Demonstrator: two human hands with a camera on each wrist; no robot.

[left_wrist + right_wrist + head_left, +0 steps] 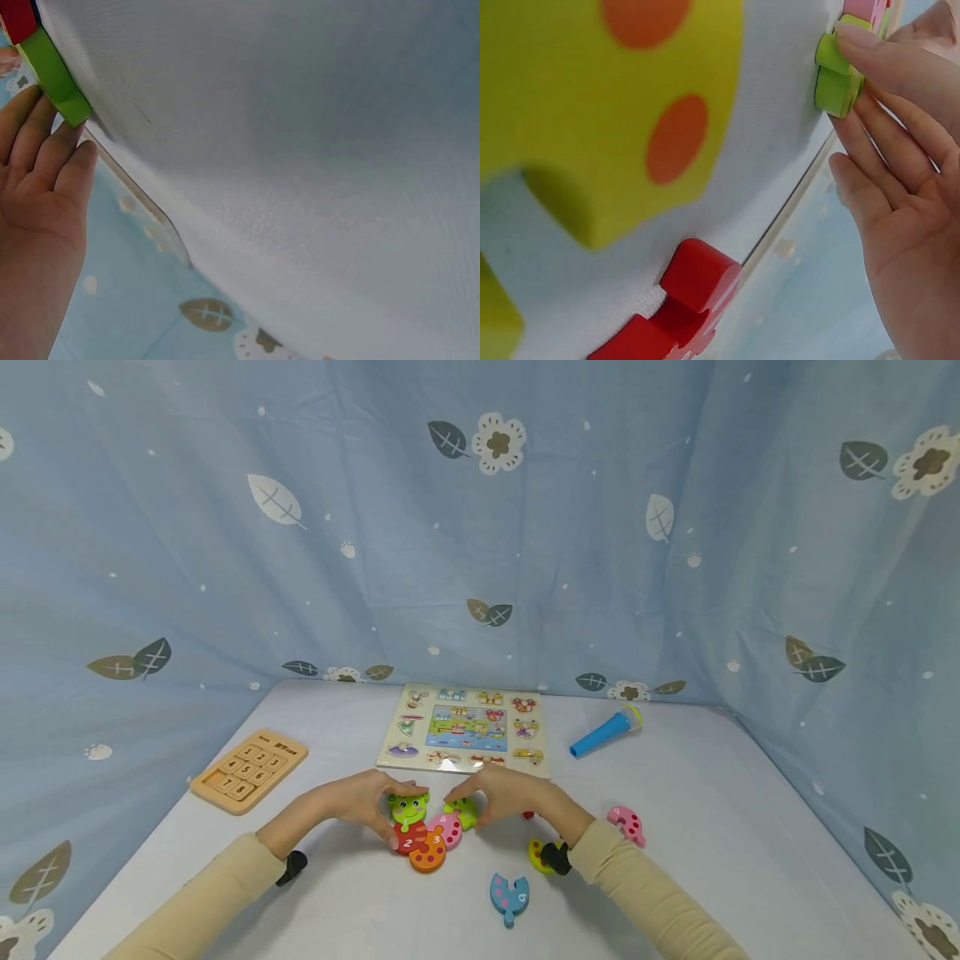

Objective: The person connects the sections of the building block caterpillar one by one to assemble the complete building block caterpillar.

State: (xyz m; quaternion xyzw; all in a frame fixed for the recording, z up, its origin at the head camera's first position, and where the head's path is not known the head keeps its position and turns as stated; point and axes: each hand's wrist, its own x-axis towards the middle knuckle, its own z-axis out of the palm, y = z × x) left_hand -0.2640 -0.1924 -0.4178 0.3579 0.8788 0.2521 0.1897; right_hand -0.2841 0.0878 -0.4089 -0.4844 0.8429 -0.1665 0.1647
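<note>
Several wooden caterpillar puzzle pieces form a curved chain: a smiling green head [408,811], a red piece [407,838] marked 2, an orange piece [427,855] marked 3 and a pink dotted piece [449,828]. My left hand [358,799] holds the head end, fingers along the head's far side and thumb by the red piece. At the chain's other end, my right hand [510,793] pinches a light green piece [836,86] against the pink one. The left wrist view shows fingertips right at the head's green edge [56,75].
Loose pieces lie around the right arm: blue [509,896], yellow [537,855], pink [628,823] and red [701,274]. Behind the hands lies a picture puzzle board [467,727]. A toy microphone [603,732] is at back right, a wooden number puzzle [207,783] at left.
</note>
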